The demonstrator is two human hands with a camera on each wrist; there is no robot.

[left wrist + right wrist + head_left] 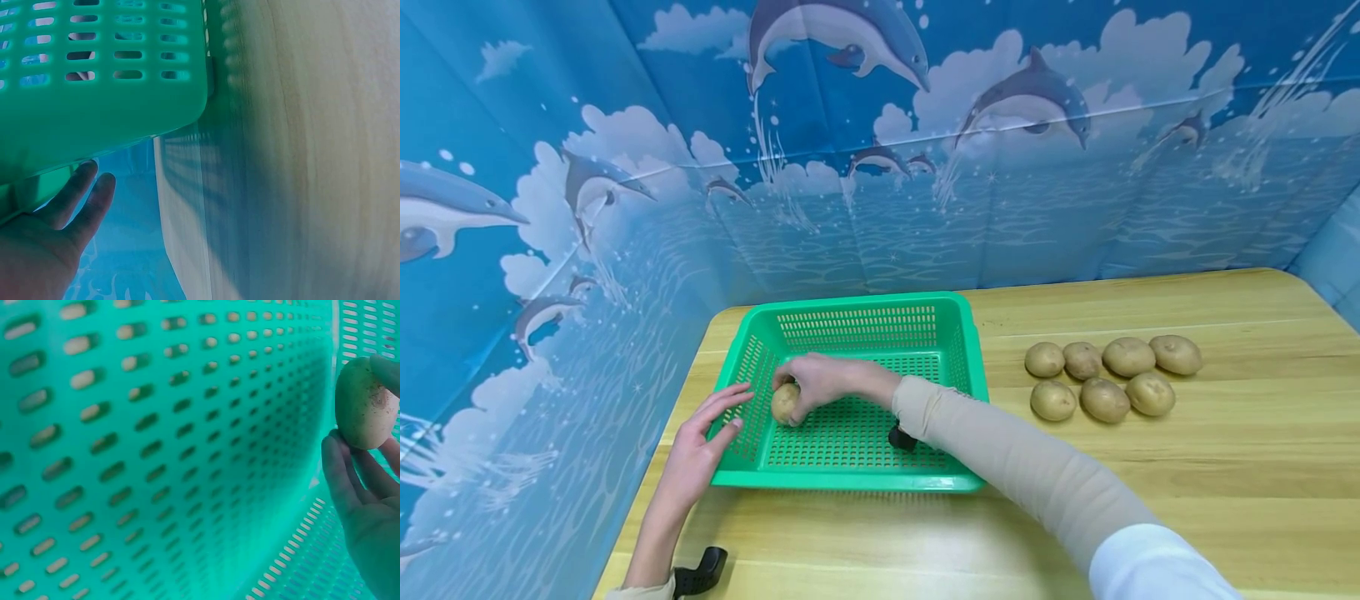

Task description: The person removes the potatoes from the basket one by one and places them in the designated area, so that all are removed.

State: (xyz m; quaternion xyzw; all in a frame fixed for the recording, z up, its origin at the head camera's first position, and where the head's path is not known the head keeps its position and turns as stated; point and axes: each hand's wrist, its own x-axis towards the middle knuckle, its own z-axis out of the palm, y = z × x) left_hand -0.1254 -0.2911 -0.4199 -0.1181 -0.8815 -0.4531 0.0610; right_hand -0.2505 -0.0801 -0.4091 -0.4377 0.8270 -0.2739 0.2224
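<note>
In the head view a potato (785,403) is inside the green plastic basket (850,481), close to its left wall. My right hand (820,383) reaches over the basket's right side and grips that potato between thumb and fingers. The right wrist view shows the same potato (365,403) with the thumb on one side and fingertips on the other. At the basket's left rim is my left hand (700,450), fingers extended and nothing held. In the left wrist view, the left hand's fingers (94,203) are straight beside the basket's outer wall; contact is unclear.
Several potatoes (1105,400) lie in two rows on the wooden table (1247,483), right of the basket. A blue curtain (887,225) printed with dolphins hangs behind the table and along its left side.
</note>
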